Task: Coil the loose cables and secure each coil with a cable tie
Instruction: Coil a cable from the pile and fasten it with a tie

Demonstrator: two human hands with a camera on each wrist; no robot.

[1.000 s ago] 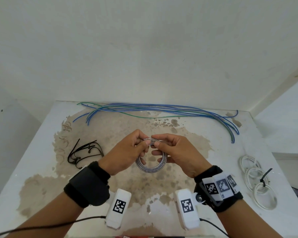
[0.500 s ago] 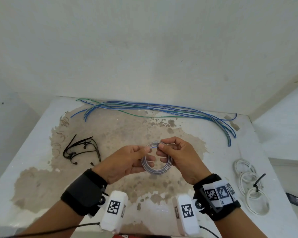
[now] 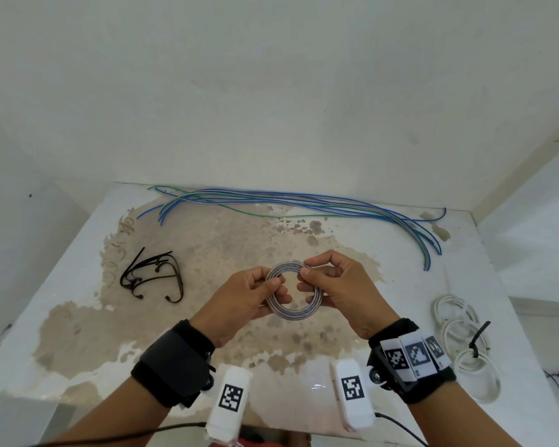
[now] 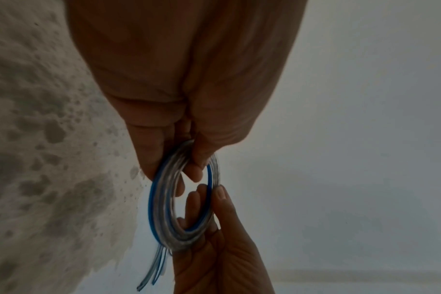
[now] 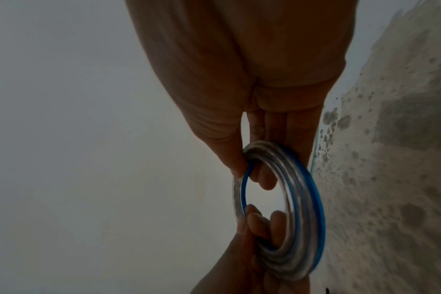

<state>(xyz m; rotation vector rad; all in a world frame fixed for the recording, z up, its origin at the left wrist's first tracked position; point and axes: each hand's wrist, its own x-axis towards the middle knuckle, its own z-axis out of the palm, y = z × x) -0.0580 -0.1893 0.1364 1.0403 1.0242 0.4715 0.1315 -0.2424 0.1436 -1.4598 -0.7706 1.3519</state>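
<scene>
Table [image 3: 78, 285]: head view alone shows ties [image 3: 152, 275].

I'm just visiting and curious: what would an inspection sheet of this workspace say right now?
Surface: white table with a large worn brown patch.
Job's things: blue-and-white coil held above the table, no tie on it; loose blue and green cables along the far edge; black cable ties in a pile at left; white coils at right, one bound by a black tie.
Clutter: nothing seen.
Grips: left hand pinches the coil's left side; right hand pinches its top right.
Cables: black leads run from the wrist cameras off the bottom edge.
Surroundings: plain white wall; small dark object on the floor at far right, too small to tell.
</scene>
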